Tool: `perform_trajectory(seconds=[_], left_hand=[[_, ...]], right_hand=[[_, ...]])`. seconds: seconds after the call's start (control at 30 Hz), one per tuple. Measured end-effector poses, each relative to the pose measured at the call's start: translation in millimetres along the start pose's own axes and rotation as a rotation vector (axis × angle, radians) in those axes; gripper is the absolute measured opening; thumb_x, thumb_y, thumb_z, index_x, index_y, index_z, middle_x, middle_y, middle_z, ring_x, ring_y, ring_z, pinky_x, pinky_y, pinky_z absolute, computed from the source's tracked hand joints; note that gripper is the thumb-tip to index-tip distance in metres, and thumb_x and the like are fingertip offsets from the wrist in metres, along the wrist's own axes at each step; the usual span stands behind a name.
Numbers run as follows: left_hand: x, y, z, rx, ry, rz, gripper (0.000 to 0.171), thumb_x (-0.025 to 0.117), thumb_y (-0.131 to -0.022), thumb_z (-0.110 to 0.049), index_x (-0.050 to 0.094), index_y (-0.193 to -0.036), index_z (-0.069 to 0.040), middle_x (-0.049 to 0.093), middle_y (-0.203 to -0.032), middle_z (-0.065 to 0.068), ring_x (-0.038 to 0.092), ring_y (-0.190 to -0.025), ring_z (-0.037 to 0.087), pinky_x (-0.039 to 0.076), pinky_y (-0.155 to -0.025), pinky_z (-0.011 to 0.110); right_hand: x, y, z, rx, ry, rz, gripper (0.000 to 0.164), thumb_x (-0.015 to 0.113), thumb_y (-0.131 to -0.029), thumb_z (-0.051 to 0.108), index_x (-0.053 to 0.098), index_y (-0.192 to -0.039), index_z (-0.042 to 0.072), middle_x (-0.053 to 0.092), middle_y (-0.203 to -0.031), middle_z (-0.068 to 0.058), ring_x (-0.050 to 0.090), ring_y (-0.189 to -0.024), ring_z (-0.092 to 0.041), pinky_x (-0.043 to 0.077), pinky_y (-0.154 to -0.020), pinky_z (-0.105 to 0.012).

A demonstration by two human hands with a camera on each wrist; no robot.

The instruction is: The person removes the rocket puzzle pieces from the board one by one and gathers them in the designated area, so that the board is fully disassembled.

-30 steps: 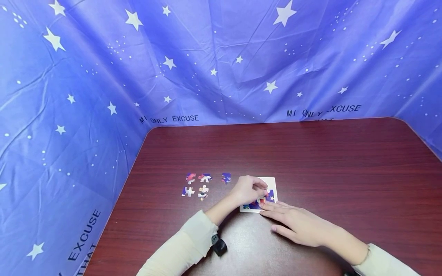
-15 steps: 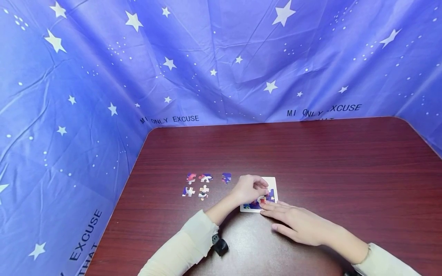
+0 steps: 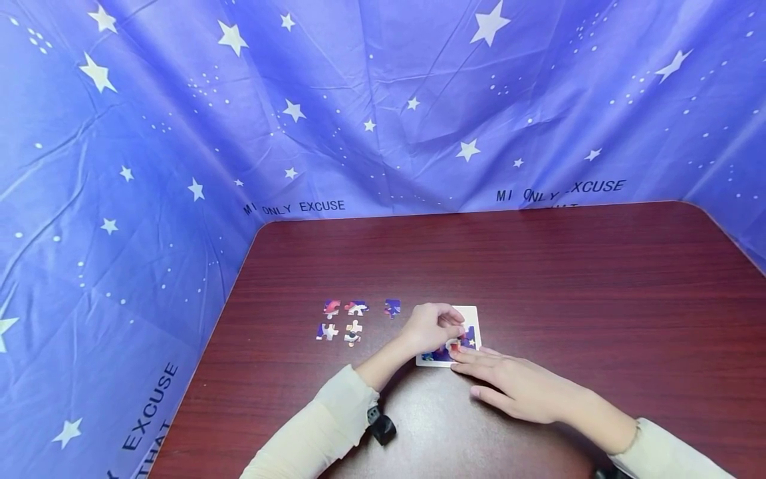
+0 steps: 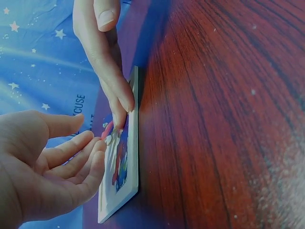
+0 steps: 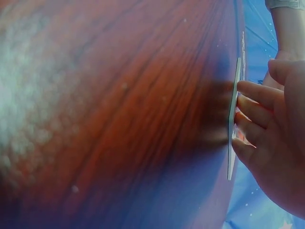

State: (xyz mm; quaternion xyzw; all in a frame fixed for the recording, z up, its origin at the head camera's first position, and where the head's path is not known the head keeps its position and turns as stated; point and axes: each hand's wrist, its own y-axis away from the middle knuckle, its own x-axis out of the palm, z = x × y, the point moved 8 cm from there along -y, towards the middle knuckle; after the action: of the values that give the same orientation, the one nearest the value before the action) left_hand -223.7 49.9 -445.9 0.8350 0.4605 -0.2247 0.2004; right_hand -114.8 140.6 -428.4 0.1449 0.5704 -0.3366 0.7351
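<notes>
A small square jigsaw board with a white rim lies on the table, its dark blue picture partly filled. My left hand reaches over it from the left, fingertips and thumb pinching a pink and white puzzle piece close over the picture. My right hand lies flat from the right. Its straight fingers rest on the board's near right edge and on the picture, also seen in the right wrist view with the board rim. The two hands hide much of the picture.
Several loose puzzle pieces lie left of the board: a red one, a white and blue one, and a purple one nearest the board. The brown table meets a blue star-printed curtain at its back and sides.
Both hands stay in nearly the same place over the board. Only a slight shift of the whole head view shows.
</notes>
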Motion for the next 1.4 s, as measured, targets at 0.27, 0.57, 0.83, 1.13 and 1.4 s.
perform_trajectory(seconds=[0.27,0.57,0.83,1.13,1.4], left_hand=[[1.0,-1.0,3.5,-0.026,0.006,-0.009,0.018,0.069,-0.085,-0.015,0.069,-0.1,-0.005,0.074,-0.092,0.008,0.062,-0.07,0.002,0.049,-0.06,0.013],[-1.2,-1.3,5.6,-0.047,-0.036,-0.036,0.011,0.069,-0.084,-0.016,0.073,-0.091,-0.009,0.075,-0.082,0.003,0.059,-0.065,-0.002,0.046,-0.059,0.012],[-1.3,-2.4,9.3,-0.088,0.017,-0.054,0.01,0.067,-0.084,-0.01,0.072,-0.092,-0.005,0.076,-0.085,0.007,0.063,-0.067,0.002,0.046,-0.058,0.012],[-2.6,0.7,9.0,-0.11,0.005,-0.048,0.007,0.068,-0.081,-0.01,0.074,-0.083,-0.007,0.074,-0.076,0.008,0.05,-0.054,0.0,0.042,-0.049,0.013],[-0.6,0.8,9.2,-0.113,0.026,-0.041,0.007,0.07,-0.083,-0.014,0.072,-0.084,-0.007,0.073,-0.075,0.006,0.05,-0.054,0.001,0.041,-0.05,0.013]], right_hand=[[0.9,-0.1,-0.4,0.002,0.001,0.002,0.04,0.05,-0.1,0.03,0.053,-0.137,0.018,0.052,-0.145,-0.001,0.051,-0.132,-0.022,0.045,-0.102,-0.042],[-0.1,0.2,-0.4,0.003,0.0,0.001,0.04,0.051,-0.099,0.028,0.052,-0.138,0.019,0.051,-0.145,-0.001,0.051,-0.132,-0.021,0.046,-0.101,-0.044],[-0.1,0.6,-0.4,-0.001,-0.011,-0.005,0.039,0.051,-0.099,0.028,0.052,-0.138,0.019,0.05,-0.146,-0.001,0.05,-0.133,-0.021,0.045,-0.102,-0.043],[0.2,1.5,-1.1,0.009,-0.015,-0.003,0.04,0.05,-0.1,0.029,0.051,-0.139,0.019,0.048,-0.148,0.0,0.05,-0.133,-0.021,0.045,-0.102,-0.043],[-0.1,2.4,-1.2,-0.003,-0.014,-0.018,0.04,0.05,-0.1,0.029,0.051,-0.139,0.019,0.049,-0.147,-0.001,0.05,-0.133,-0.022,0.044,-0.103,-0.039]])
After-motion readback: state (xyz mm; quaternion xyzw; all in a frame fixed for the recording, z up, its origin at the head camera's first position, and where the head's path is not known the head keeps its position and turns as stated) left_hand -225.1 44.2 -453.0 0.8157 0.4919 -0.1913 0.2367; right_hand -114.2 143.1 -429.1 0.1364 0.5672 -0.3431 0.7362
